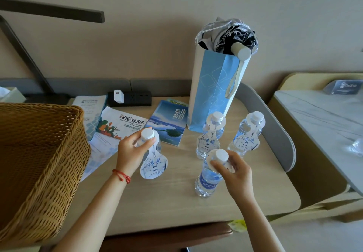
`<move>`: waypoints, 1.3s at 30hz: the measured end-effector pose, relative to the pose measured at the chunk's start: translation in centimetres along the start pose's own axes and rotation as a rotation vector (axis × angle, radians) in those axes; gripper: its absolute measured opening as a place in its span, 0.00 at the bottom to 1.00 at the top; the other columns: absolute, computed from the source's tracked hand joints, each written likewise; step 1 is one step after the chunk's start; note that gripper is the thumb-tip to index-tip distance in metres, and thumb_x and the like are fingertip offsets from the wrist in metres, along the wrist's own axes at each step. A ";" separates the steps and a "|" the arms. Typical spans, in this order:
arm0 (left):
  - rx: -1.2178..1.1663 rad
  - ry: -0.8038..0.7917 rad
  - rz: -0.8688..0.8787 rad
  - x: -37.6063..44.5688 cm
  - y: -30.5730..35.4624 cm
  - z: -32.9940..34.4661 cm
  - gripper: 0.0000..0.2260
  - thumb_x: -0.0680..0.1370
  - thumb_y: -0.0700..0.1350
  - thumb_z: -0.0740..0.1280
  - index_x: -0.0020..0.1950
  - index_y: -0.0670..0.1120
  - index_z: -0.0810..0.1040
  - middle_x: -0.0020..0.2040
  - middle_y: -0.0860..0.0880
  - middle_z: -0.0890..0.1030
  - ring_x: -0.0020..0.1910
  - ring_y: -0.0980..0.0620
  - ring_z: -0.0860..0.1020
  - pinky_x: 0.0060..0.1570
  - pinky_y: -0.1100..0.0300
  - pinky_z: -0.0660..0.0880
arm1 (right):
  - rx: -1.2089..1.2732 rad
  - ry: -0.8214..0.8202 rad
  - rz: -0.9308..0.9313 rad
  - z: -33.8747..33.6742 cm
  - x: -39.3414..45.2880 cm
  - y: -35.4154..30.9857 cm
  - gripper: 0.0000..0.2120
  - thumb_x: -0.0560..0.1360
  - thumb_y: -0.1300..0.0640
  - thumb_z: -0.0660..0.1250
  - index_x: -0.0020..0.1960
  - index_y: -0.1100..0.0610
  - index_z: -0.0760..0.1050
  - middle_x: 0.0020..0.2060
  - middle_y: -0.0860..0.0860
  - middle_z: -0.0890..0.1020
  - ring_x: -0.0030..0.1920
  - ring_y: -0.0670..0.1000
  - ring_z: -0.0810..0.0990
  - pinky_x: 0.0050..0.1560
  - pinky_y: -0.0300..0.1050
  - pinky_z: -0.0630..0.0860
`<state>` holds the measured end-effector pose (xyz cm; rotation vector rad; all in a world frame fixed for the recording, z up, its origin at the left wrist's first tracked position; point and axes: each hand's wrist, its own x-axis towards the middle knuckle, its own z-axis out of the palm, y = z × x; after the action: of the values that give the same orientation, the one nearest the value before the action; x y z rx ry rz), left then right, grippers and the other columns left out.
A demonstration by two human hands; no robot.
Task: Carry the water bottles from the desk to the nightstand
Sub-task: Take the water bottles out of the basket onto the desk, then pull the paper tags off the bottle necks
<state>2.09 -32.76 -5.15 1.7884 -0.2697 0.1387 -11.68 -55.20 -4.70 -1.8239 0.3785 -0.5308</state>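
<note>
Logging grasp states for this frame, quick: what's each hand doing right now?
Left hand: closed around the neck of the left water bottle, which stands on the desk.
Right hand: closed on the near water bottle.

"AQUAFINA" is read on the blue label of the front bottle at five o'clock. "Hand-drawn Tourist Map of Huangshi" is printed under Chinese characters on the map leaflet at ten o'clock, and "PROMISE" is seen on the pamphlet beside it. "The Strip" is faintly legible on the acrylic sign at two o'clock.
</note>
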 end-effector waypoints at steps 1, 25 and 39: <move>-0.007 0.012 -0.015 -0.1 0.0 0.0 0.18 0.67 0.47 0.72 0.55 0.47 0.79 0.38 0.71 0.80 0.44 0.72 0.76 0.43 0.76 0.71 | 0.004 -0.002 0.001 0.0 0.0 0.0 0.14 0.66 0.61 0.75 0.43 0.45 0.77 0.40 0.38 0.83 0.42 0.38 0.78 0.44 0.28 0.72; 0.017 -0.333 0.008 -8.8 1.7 9.8 0.24 0.70 0.50 0.71 0.65 0.48 0.71 0.62 0.56 0.74 0.61 0.60 0.72 0.59 0.71 0.67 | -0.004 -0.076 0.161 -4.0 1.0 -0.1 0.16 0.75 0.55 0.65 0.43 0.70 0.75 0.44 0.71 0.77 0.36 0.53 0.72 0.44 0.43 0.67; -0.254 -0.522 -0.195 -7.8 0.4 11.8 0.30 0.62 0.54 0.74 0.62 0.55 0.71 0.58 0.53 0.79 0.57 0.56 0.78 0.55 0.62 0.74 | 0.034 -0.143 0.228 -3.3 2.7 -0.6 0.10 0.72 0.63 0.68 0.33 0.54 0.79 0.29 0.45 0.80 0.31 0.37 0.75 0.34 0.28 0.72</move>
<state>-6.16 -43.43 -9.39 1.5617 -0.4596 -0.4887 -11.13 -59.03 -2.85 -1.7467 0.4692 -0.2461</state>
